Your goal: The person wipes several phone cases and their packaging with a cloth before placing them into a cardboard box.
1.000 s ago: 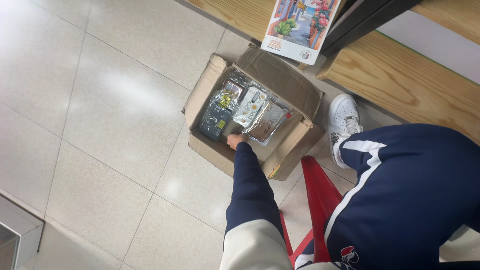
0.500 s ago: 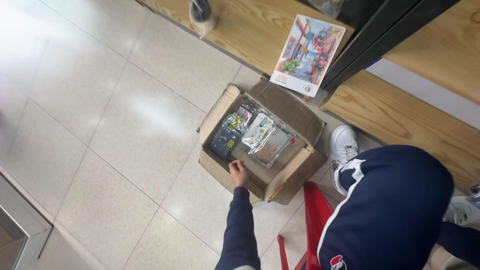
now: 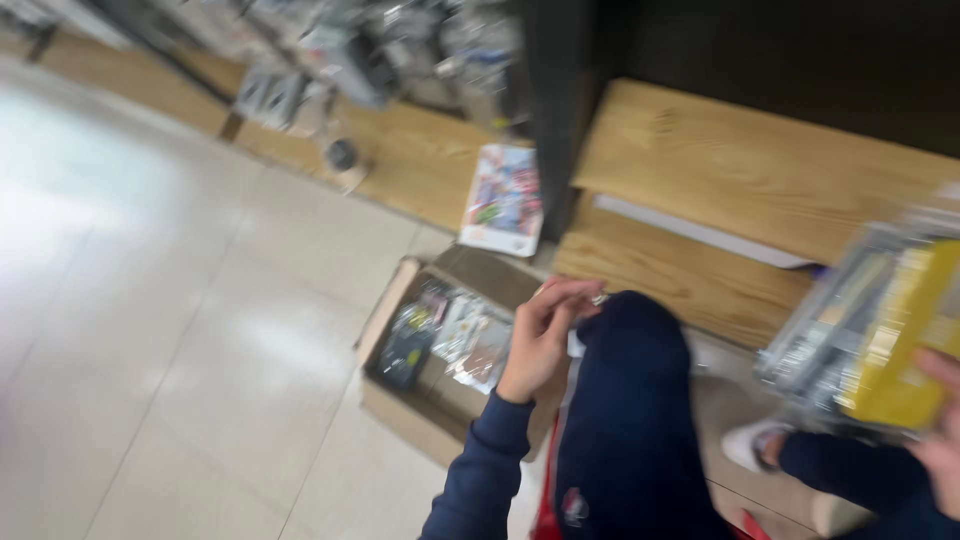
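Cardboard box (image 3: 420, 400) beside wooden shelf (image 3: 700, 250)

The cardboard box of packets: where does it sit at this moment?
In the head view the cardboard box sits open on the tiled floor, lower centre, just left of the left hand and knee, below the colourful booklet on the wooden ledge.
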